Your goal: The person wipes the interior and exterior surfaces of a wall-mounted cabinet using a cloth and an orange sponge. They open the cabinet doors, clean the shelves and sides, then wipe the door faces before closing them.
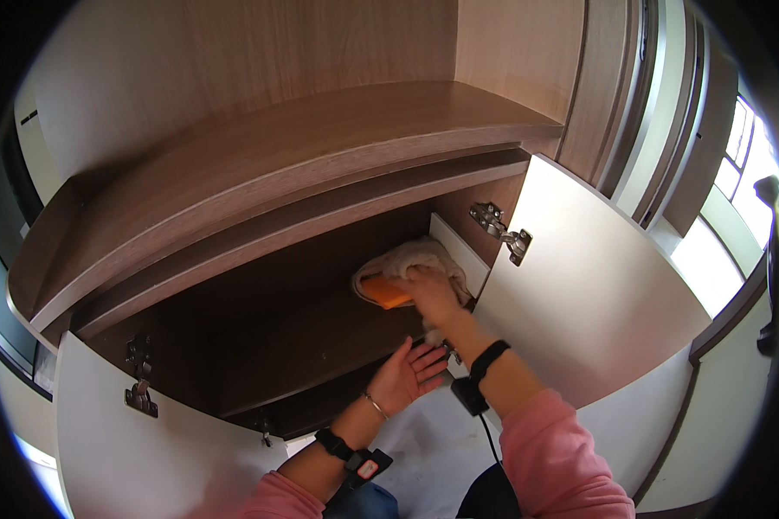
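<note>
My right hand reaches into the dark wooden cabinet and grips a pale fluffy cloth item, perhaps a slipper or a bag, at the right end of the shelf. An orange piece shows in its opening. What lies under my fingers is hidden. Palm up and fingers apart, my left hand is held just in front of the shelf's edge and holds nothing.
Two white cabinet doors stand open, the right one beside my right forearm and the left one at lower left. Metal hinges project from them. A curved wooden ledge overhangs the cabinet. A cable hangs from my right wrist.
</note>
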`<state>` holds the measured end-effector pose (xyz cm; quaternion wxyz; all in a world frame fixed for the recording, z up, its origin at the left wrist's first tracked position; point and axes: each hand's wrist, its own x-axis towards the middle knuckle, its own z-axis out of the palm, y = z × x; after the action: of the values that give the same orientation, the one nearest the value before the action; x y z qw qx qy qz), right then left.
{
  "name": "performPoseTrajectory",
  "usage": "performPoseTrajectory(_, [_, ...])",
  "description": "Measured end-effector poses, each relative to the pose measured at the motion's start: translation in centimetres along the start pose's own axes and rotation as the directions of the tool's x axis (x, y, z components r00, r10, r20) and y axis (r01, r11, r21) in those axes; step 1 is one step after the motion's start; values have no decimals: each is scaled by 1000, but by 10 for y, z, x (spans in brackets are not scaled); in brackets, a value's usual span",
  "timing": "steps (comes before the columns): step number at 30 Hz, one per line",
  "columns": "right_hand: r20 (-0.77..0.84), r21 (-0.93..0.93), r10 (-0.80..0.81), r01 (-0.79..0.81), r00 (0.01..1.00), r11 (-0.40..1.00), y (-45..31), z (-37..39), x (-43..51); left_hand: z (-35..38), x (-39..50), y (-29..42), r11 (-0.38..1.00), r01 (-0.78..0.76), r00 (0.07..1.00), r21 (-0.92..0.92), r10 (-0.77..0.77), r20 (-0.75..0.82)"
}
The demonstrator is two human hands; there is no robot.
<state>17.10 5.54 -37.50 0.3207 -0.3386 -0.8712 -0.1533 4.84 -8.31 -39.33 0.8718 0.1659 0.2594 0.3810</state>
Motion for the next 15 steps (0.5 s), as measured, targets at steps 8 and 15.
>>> performPoseTrajectory(8, [105,40,27,-31,994,999,27,10,11,-2,0,-8,998,-18,1000,60,19,-23])
performPoseTrajectory(15, [223,-18,255,-258,941,966,-8,-14,-12,0,-13,-14,982,15,996,188,1,-89])
